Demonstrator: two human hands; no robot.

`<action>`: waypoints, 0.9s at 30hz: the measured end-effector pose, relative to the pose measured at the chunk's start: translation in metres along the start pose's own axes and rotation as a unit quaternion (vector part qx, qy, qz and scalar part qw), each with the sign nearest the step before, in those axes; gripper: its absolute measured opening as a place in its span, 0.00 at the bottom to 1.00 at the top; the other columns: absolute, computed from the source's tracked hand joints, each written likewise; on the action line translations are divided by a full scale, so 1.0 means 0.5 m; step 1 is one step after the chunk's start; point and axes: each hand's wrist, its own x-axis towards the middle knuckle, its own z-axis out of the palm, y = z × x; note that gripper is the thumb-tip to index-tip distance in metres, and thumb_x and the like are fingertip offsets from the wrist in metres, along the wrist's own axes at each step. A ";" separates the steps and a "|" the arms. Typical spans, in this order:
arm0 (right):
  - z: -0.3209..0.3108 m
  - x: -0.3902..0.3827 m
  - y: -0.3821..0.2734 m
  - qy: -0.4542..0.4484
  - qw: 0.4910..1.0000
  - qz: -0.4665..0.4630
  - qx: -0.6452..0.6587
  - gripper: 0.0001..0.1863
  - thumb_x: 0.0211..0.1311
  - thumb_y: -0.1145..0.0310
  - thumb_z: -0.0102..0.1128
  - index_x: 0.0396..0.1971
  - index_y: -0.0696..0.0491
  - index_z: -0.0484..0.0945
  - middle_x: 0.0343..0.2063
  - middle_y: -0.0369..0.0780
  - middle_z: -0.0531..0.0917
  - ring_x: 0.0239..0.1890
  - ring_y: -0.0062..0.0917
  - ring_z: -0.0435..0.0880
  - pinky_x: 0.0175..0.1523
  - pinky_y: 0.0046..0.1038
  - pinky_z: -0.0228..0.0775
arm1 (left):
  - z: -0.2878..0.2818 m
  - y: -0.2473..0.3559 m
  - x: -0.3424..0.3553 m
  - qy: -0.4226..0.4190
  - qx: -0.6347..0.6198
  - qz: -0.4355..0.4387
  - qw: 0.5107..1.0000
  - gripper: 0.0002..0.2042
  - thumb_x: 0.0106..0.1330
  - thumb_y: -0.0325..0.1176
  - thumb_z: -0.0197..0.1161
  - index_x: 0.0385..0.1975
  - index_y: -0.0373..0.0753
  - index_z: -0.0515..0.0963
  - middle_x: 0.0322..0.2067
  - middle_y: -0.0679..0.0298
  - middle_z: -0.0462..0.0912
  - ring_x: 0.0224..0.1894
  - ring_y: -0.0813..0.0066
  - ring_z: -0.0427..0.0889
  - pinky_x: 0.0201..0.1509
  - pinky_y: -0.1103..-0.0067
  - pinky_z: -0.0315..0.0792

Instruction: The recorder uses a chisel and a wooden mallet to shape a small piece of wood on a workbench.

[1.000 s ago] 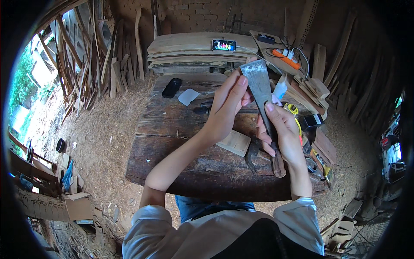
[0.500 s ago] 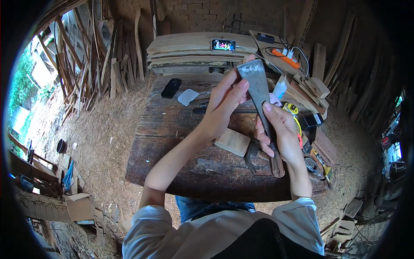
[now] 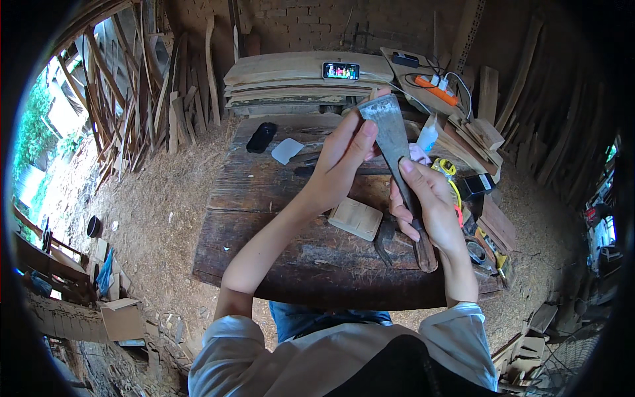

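A wide steel chisel [image 3: 390, 135] with a worn wooden handle is held up diagonally over the workbench [image 3: 241, 248]. My right hand [image 3: 433, 212] grips its shank and upper handle, thumb on the metal. My left hand [image 3: 340, 159] is at the broad blade end, thumb along the edge and fingers behind it. Below lie a pale wooden block [image 3: 354, 218] and a dark hammer-like tool [image 3: 385, 241]. A yellow tape measure [image 3: 444, 167], a white bottle [image 3: 428, 137] and a black box [image 3: 477, 185] are beside my right hand.
A phone [image 3: 340, 70] stands on stacked planks [image 3: 271, 69] behind the bench, near an orange power strip [image 3: 433, 89]. A black case [image 3: 261, 136] and a white sheet [image 3: 286, 151] lie on the back left. Timber offcuts [image 3: 126, 99] lean along both sides.
Both hands and the chisel's blade end have shifted slightly left, with the blade tip a little lower than a second ago. The grip looks the same.
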 end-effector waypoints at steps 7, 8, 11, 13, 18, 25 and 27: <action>0.010 0.004 0.013 0.031 0.999 -0.019 -0.022 0.23 0.73 0.54 0.37 0.27 0.59 0.69 0.11 0.35 0.66 0.06 0.14 0.60 0.11 0.17 0.51 | 0.000 -0.021 -0.003 0.051 0.161 0.041 0.985 0.19 0.74 0.40 0.41 0.58 0.34 0.63 0.37 0.63 0.73 0.38 0.83 0.69 0.42 0.84 0.66; 0.014 0.006 0.014 0.029 0.999 -0.020 -0.022 0.23 0.73 0.54 0.37 0.27 0.59 0.69 0.11 0.35 0.66 0.06 0.14 0.60 0.11 0.17 0.51 | 0.000 -0.023 -0.004 0.052 0.163 0.042 0.984 0.19 0.74 0.40 0.41 0.58 0.34 0.63 0.37 0.63 0.73 0.38 0.83 0.69 0.42 0.84 0.66; 0.023 0.007 0.019 0.033 0.999 -0.034 -0.017 0.22 0.73 0.55 0.37 0.27 0.59 0.68 0.11 0.34 0.65 0.07 0.13 0.59 0.11 0.17 0.51 | 0.004 -0.027 -0.007 0.066 0.144 0.063 0.985 0.16 0.74 0.39 0.42 0.52 0.34 0.66 0.33 0.65 0.72 0.34 0.83 0.68 0.39 0.84 0.66; 0.024 0.007 0.024 0.038 0.998 -0.041 -0.019 0.22 0.73 0.55 0.37 0.27 0.59 0.68 0.11 0.34 0.65 0.07 0.13 0.59 0.11 0.17 0.51 | 0.013 -0.025 -0.005 0.091 0.159 0.085 0.979 0.14 0.74 0.39 0.42 0.47 0.34 0.67 0.30 0.67 0.70 0.32 0.83 0.67 0.36 0.85 0.65; 0.028 0.007 0.025 0.044 0.997 -0.055 -0.037 0.22 0.73 0.56 0.37 0.27 0.58 0.68 0.10 0.33 0.65 0.07 0.13 0.59 0.12 0.17 0.51 | 0.011 -0.031 -0.008 0.104 0.174 0.098 0.974 0.13 0.74 0.38 0.43 0.46 0.34 0.68 0.28 0.68 0.69 0.31 0.85 0.67 0.35 0.86 0.65; 0.038 0.008 0.033 0.064 0.995 -0.056 -0.044 0.21 0.73 0.56 0.37 0.27 0.57 0.67 0.10 0.32 0.65 0.07 0.12 0.59 0.12 0.17 0.51 | 0.023 -0.028 -0.011 0.136 0.135 0.080 0.978 0.13 0.74 0.38 0.44 0.45 0.36 0.69 0.29 0.70 0.70 0.30 0.88 0.66 0.33 0.87 0.64; 0.038 0.008 0.036 0.069 0.995 -0.054 -0.043 0.21 0.73 0.56 0.37 0.27 0.57 0.67 0.10 0.32 0.65 0.07 0.12 0.59 0.12 0.17 0.51 | 0.033 -0.025 -0.013 0.141 0.119 0.079 0.980 0.13 0.74 0.38 0.44 0.45 0.36 0.69 0.29 0.70 0.70 0.30 0.88 0.66 0.33 0.87 0.64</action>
